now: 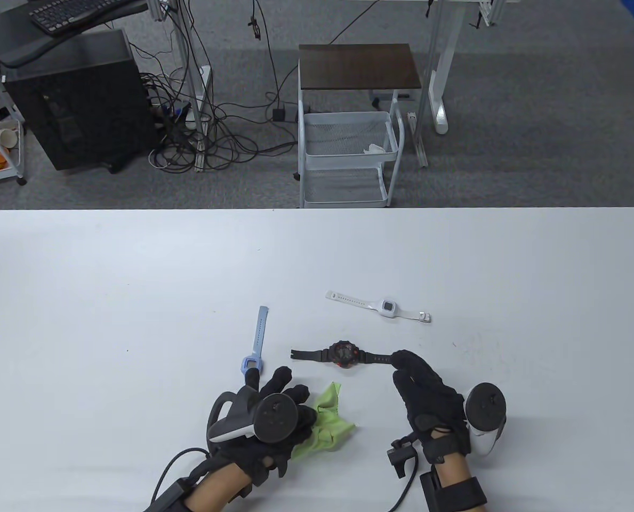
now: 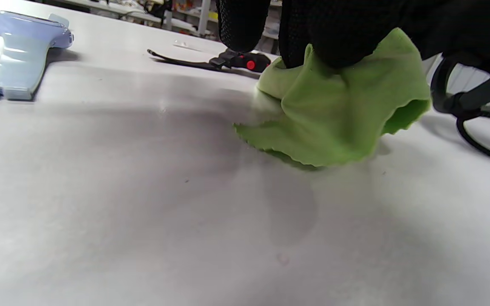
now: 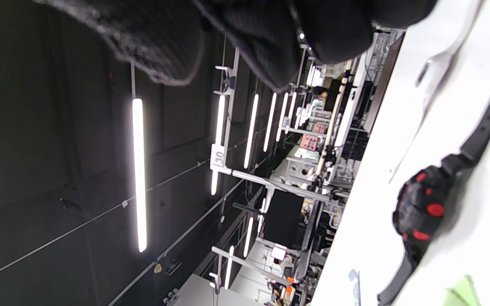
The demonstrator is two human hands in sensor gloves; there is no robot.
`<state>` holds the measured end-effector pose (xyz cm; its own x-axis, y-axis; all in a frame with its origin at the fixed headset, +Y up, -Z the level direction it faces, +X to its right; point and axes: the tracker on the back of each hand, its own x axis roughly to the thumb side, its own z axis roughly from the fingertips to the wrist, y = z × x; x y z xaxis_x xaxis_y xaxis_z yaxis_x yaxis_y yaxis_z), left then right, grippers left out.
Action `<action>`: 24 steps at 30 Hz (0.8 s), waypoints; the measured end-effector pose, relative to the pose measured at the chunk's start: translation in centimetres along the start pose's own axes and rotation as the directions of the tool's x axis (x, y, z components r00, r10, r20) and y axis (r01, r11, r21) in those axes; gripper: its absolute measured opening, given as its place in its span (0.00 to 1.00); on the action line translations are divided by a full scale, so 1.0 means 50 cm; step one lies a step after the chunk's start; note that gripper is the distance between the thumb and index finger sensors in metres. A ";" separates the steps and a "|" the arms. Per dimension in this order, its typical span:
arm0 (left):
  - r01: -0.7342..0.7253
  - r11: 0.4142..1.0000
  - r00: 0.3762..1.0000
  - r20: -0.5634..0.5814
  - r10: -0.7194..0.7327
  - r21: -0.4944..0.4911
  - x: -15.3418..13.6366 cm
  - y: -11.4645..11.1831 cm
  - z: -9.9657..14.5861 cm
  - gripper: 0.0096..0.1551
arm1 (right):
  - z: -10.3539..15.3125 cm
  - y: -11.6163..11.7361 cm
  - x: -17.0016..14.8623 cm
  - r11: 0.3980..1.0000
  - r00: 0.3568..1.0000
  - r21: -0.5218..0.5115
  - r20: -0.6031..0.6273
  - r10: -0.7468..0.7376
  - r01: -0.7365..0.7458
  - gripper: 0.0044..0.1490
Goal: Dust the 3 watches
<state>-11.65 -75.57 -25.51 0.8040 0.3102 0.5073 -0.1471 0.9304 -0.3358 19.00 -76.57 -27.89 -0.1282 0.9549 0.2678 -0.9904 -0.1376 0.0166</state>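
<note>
Three watches lie on the white table: a white one farthest back, a black-and-red one in the middle, and a light blue one to the left. My left hand pinches a green cloth just below the blue watch; its fingers bunch the cloth against the table. My right hand reaches to the right end of the black watch's strap. The index fingertip touches that strap end, and the thumb sits a little apart below it. The black watch lies flat.
Beyond the far table edge stand a white wire cart, a dark side table and a black computer tower with cables on the floor. A glove cable trails on the table beside the cloth.
</note>
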 end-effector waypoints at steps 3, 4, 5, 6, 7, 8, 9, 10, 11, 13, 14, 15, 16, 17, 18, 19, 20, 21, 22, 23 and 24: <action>-0.049 0.998 0.999 0.013 0.048 0.028 -0.004 0.011 0.008 0.24 | -0.001 0.005 -0.002 1.000 1.000 0.017 -0.005 0.004 -0.004 0.41; -0.062 0.997 0.998 0.011 0.062 0.034 -0.006 0.014 0.011 0.24 | -0.001 0.007 -0.002 1.000 1.000 0.022 -0.006 0.004 -0.004 0.41; -0.080 0.996 0.997 0.010 0.079 0.046 -0.008 0.019 0.016 0.24 | -0.001 0.010 -0.003 1.000 1.000 0.030 -0.008 0.006 -0.006 0.41; -0.091 0.994 0.996 0.011 0.090 0.054 -0.011 0.022 0.019 0.24 | -0.001 0.013 -0.003 0.999 1.000 0.037 -0.008 0.008 -0.008 0.41; -0.106 0.992 0.994 0.013 0.106 0.064 -0.015 0.027 0.024 0.25 | -0.001 0.016 -0.004 0.999 1.000 0.046 -0.009 0.011 -0.011 0.41; -0.113 0.991 0.994 0.014 0.112 0.072 -0.018 0.030 0.029 0.25 | -0.001 0.019 -0.004 0.998 1.000 0.054 -0.009 0.014 -0.014 0.41; -0.120 0.989 0.993 0.013 0.119 0.086 -0.023 0.036 0.035 0.25 | -0.001 0.022 -0.004 0.998 1.000 0.061 -0.009 0.017 -0.016 0.41; -0.124 0.988 0.992 0.013 0.124 0.095 -0.026 0.039 0.039 0.25 | -0.001 0.024 -0.004 0.997 1.000 0.068 -0.007 0.020 -0.019 0.41; -0.134 0.985 0.991 0.014 0.134 0.108 -0.031 0.045 0.046 0.25 | -0.001 0.027 -0.003 0.997 1.000 0.076 -0.004 0.024 -0.023 0.41; -0.155 0.979 0.988 0.017 0.154 0.133 -0.040 0.056 0.056 0.25 | -0.001 0.030 -0.003 0.996 1.000 0.086 0.001 0.031 -0.031 0.41; -0.167 0.975 0.986 0.020 0.166 0.147 -0.046 0.064 0.063 0.25 | -0.002 0.032 -0.003 0.995 0.999 0.092 0.004 0.034 -0.034 0.41; -0.174 0.972 0.985 0.020 0.173 0.159 -0.050 0.070 0.068 0.25 | -0.002 0.033 -0.003 0.995 0.999 0.098 0.004 0.035 -0.035 0.41; -0.184 0.967 0.983 0.018 0.184 0.179 -0.056 0.079 0.075 0.25 | -0.003 0.035 -0.003 0.994 0.999 0.107 0.007 0.034 -0.035 0.41; -0.194 0.961 0.981 0.017 0.194 0.196 -0.061 0.085 0.080 0.25 | -0.003 0.036 -0.003 0.993 0.999 0.112 0.009 0.035 -0.035 0.41; -0.206 0.955 0.978 0.018 0.208 0.215 -0.067 0.093 0.086 0.25 | -0.004 0.036 -0.003 0.992 0.999 0.118 0.014 0.037 -0.038 0.41; -0.216 0.948 0.976 0.015 0.219 0.232 -0.072 0.101 0.092 0.25 | -0.004 0.037 -0.002 0.991 0.999 0.125 0.017 0.042 -0.043 0.41; -0.220 0.944 0.975 0.014 0.223 0.247 -0.076 0.107 0.096 0.25 | -0.006 0.039 0.000 0.990 0.998 0.133 0.026 0.052 -0.055 0.41; -0.222 0.937 0.974 0.011 0.227 0.270 -0.081 0.115 0.103 0.25 | -0.007 0.041 0.003 0.987 0.997 0.140 0.038 0.070 -0.075 0.41; -0.221 0.933 0.973 0.006 0.229 0.285 -0.086 0.122 0.107 0.25 | -0.009 0.045 0.008 0.984 0.994 0.147 0.055 0.096 -0.103 0.41; -0.218 0.927 0.974 0.002 0.229 0.305 -0.090 0.129 0.114 0.25 | -0.012 0.050 0.013 0.978 0.989 0.156 0.075 0.130 -0.141 0.41; -0.215 0.918 0.973 -0.004 0.229 0.333 -0.095 0.137 0.120 0.25 | -0.015 0.058 0.020 0.966 0.978 0.170 0.106 0.181 -0.197 0.40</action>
<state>-19.92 -69.52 -25.46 0.7512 0.5142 0.4139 -0.4994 0.8528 -0.1529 15.96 -75.83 -28.30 -0.2987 0.8811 0.3666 -0.9222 -0.3654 0.1269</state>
